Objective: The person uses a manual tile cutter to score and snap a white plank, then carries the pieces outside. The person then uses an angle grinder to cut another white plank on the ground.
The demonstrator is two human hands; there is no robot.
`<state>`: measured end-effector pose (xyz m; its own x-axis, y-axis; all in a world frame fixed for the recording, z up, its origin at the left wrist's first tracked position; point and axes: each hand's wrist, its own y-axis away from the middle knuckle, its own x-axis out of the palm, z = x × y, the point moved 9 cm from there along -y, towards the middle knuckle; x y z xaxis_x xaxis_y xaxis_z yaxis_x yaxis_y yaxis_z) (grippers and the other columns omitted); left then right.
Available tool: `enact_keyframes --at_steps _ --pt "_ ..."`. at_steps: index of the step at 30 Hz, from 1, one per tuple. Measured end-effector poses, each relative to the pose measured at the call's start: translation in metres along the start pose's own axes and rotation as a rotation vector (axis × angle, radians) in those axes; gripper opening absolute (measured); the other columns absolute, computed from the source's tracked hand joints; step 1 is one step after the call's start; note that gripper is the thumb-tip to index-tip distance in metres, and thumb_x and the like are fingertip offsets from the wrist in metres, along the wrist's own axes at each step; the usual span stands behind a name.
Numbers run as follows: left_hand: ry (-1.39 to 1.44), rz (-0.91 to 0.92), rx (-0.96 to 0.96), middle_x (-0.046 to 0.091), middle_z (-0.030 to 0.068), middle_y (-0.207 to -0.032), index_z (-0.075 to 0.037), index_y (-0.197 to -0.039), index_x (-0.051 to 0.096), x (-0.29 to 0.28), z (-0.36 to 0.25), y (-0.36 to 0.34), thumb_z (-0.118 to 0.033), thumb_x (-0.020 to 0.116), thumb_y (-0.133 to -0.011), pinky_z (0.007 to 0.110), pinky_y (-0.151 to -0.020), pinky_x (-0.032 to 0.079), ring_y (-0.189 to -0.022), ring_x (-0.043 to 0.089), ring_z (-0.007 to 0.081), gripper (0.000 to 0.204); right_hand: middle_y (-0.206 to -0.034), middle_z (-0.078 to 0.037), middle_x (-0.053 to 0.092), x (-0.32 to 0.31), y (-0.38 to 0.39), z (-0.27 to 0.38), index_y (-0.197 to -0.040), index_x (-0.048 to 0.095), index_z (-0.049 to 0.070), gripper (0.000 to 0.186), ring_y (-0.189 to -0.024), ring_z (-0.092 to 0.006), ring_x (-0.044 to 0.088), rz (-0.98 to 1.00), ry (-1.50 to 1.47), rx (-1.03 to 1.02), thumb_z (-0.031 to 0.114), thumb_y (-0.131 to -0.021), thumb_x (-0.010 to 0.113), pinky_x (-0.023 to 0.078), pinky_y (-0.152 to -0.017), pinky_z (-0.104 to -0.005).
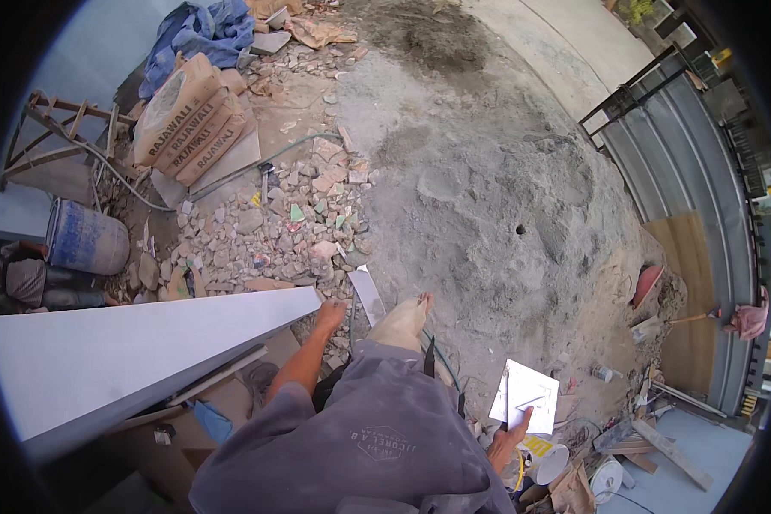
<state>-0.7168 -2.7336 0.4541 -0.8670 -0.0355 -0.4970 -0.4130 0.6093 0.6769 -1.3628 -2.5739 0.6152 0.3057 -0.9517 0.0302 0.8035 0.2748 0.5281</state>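
Note:
My left hand (330, 315) is closed beside the end of a long white slab-like surface (163, 338); whether it touches that end, or grips anything, I cannot make out. To the lower right, my right hand (511, 439) holds a bright white rectangular sheet (535, 385) by its near edge. Thin dark marks show on the sheet, and a dark strip runs along its left side. Beyond my left hand, a narrow white strip (367, 294) lies on the ground near my foot (424, 301).
Broken rubble (308, 193) spreads ahead on the left, beside stacked paper sacks (193, 128) and a blue drum (86, 238). A person's legs (73, 298) show near the drum. A grey sand heap (505, 206) fills the middle right, before a corrugated metal fence (677, 146). Pails (546, 461) stand lower right.

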Motion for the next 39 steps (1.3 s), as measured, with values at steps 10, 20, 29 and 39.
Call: enact_keyframes --at_steps 10,20,29,39 --pt "-0.159 -1.405 0.853 0.060 0.0208 -0.132 0.001 -0.131 0.055 -0.258 -0.323 0.288 -0.008 0.059 -0.095 0.050 -0.109 0.042 -0.128 0.054 0.0395 0.037 -0.127 -0.013 0.066 0.431 -0.039 0.044 -0.136 0.059 -0.007 0.065 -0.106 -0.0267 0.067 0.626 0.686 0.034 0.025 -0.086 0.085 0.054 -0.093 -0.0411" --pt "-0.740 -2.165 0.115 0.012 0.0243 -0.163 -0.002 -0.155 0.017 -0.333 -0.280 0.368 -0.023 0.059 -0.097 0.061 -0.127 0.012 -0.156 0.005 0.0437 0.075 -0.120 -0.014 0.071 0.744 0.161 -0.222 -0.129 0.063 -0.008 0.065 -0.103 -0.0277 0.067 1.514 1.278 -0.063 0.023 -0.077 0.088 0.051 -0.093 -0.0394" --pt "-1.129 -2.082 -0.265 0.016 0.0211 -0.164 -0.009 -0.156 0.019 -0.354 -0.266 0.367 -0.043 0.054 -0.086 0.062 -0.125 0.020 -0.158 0.006 0.0364 0.085 -0.099 -0.024 0.076 0.767 0.416 -0.467 -0.116 0.071 -0.004 0.072 -0.090 -0.0362 0.075 2.170 1.787 -0.976 0.047 -0.068 0.090 0.058 -0.081 -0.0434" --pt "-1.161 -1.804 -0.650 0.018 0.0209 -0.161 -0.007 -0.156 0.015 -0.370 -0.269 0.350 -0.043 0.048 -0.094 0.063 -0.122 0.022 -0.155 0.011 0.0408 0.079 -0.096 -0.024 0.075 0.594 0.719 -0.633 -0.123 0.068 -0.003 0.075 -0.092 -0.0382 0.074 2.996 1.408 -1.039 0.050 -0.073 0.085 0.058 -0.086 -0.0451"
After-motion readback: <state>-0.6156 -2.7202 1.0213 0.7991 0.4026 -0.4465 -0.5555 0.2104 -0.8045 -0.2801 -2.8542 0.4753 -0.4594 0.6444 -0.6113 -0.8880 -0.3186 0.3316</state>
